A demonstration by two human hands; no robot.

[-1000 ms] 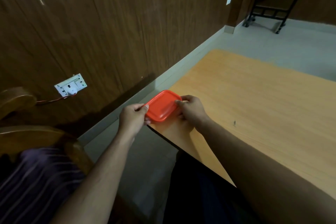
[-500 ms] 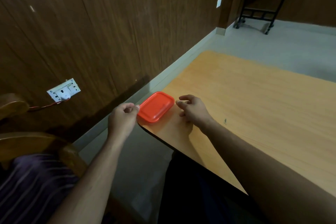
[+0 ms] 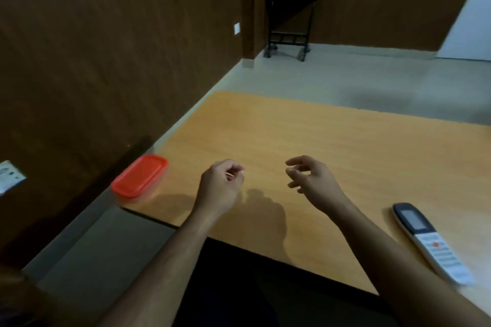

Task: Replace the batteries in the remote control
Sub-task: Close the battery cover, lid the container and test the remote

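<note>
Home room: wood-panelled wall, desk.

Item count on the table: one red-lidded container at the near left corner; one remote control at the near right edge. Two hands: left hand, right hand.

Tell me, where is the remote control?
In the head view, the white-and-dark remote control lies on the orange wooden table, near its front edge, just right of the right forearm.
</note>
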